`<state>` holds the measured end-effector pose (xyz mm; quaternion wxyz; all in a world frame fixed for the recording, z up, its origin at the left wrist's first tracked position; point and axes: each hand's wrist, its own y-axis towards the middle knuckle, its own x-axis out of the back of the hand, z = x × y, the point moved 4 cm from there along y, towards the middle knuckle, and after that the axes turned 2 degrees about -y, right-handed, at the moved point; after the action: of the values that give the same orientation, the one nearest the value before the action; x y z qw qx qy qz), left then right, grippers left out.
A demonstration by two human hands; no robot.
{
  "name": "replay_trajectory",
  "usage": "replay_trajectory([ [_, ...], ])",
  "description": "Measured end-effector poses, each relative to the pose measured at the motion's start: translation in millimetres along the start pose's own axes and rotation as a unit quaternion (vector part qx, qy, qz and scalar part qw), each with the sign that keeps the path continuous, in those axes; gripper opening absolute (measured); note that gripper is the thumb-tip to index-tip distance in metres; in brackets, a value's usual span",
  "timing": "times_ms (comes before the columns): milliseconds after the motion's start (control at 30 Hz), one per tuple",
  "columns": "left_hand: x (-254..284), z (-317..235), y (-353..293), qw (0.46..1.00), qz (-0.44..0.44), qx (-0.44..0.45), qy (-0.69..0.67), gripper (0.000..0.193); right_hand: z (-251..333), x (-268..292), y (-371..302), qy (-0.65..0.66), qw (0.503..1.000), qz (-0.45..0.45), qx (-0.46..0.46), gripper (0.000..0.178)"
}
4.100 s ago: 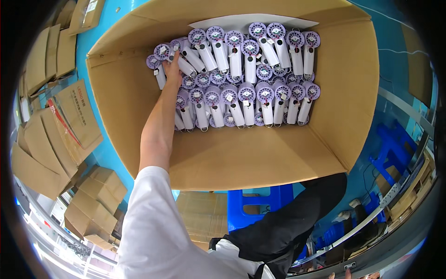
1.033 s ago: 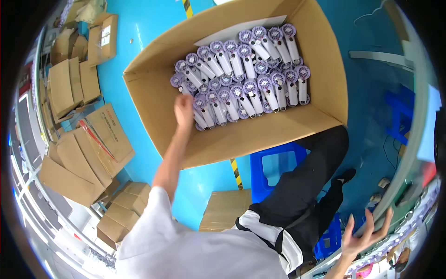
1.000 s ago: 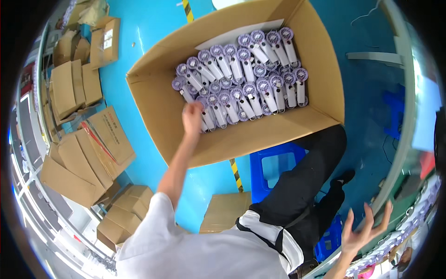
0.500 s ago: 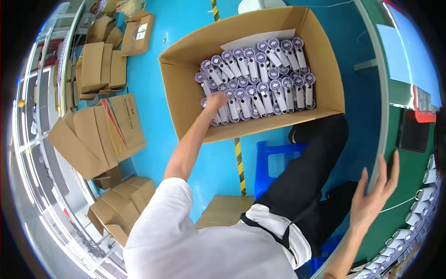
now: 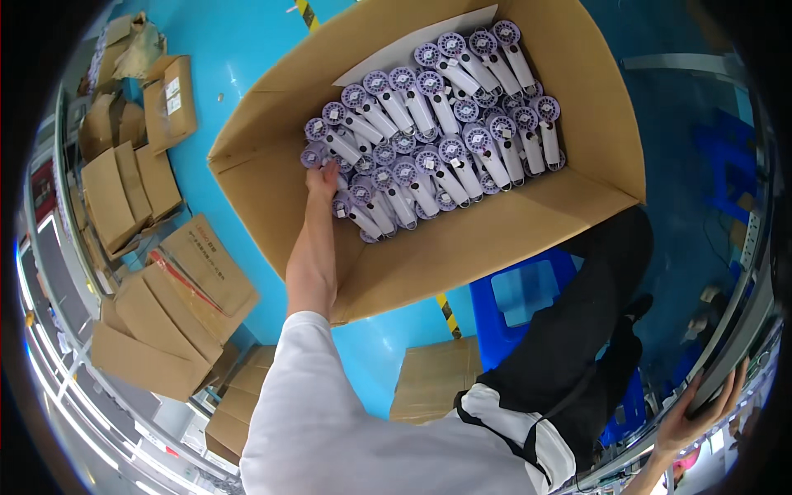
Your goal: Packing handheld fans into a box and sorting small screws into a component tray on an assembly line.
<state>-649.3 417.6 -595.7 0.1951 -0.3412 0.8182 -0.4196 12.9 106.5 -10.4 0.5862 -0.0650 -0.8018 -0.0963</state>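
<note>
- A brown carton [image 5: 216, 285] at left bears printing and a red strip; another [image 5: 178, 125] has white labels
- White fans [image 5: 402, 173] with purple heads lie in rows inside the large box [image 5: 462, 247], a white sheet [image 5: 396, 56] along its far wall
- Hands well apart: left hand [image 5: 322, 176] at a fan near the box's left edge, right hand [image 5: 701, 417] by a grey rail [image 5: 740, 340]; cannot tell whether either grips
- Blue floor [image 5: 231, 49], blue stool [image 5: 493, 326] beside the box's near edge

Bright overall, dimmer at right. Soft glare on floor [image 5: 256, 41]; rack [image 5: 64, 375] lower left near blown out. Trousers [image 5: 569, 346] lose detail. Heavy fisheye bend, black rim.
</note>
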Motion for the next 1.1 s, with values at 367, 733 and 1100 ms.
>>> replay_trajectory([
  [367,-48,-31,43,0.997,0.042,-0.060,-0.013,0.049,-2,5,-3,0.011,1.000,-0.015,-0.009,0.056],
  [733,-38,-21,-45,0.989,0.077,-0.071,0.105,0.045,19,4,13,0.063,0.998,0.002,-0.012,0.057],
  [1100,-162,21,-471,0.905,0.270,-0.274,0.183,0.034,47,15,49,0.225,0.974,-0.041,0.010,0.050],
])
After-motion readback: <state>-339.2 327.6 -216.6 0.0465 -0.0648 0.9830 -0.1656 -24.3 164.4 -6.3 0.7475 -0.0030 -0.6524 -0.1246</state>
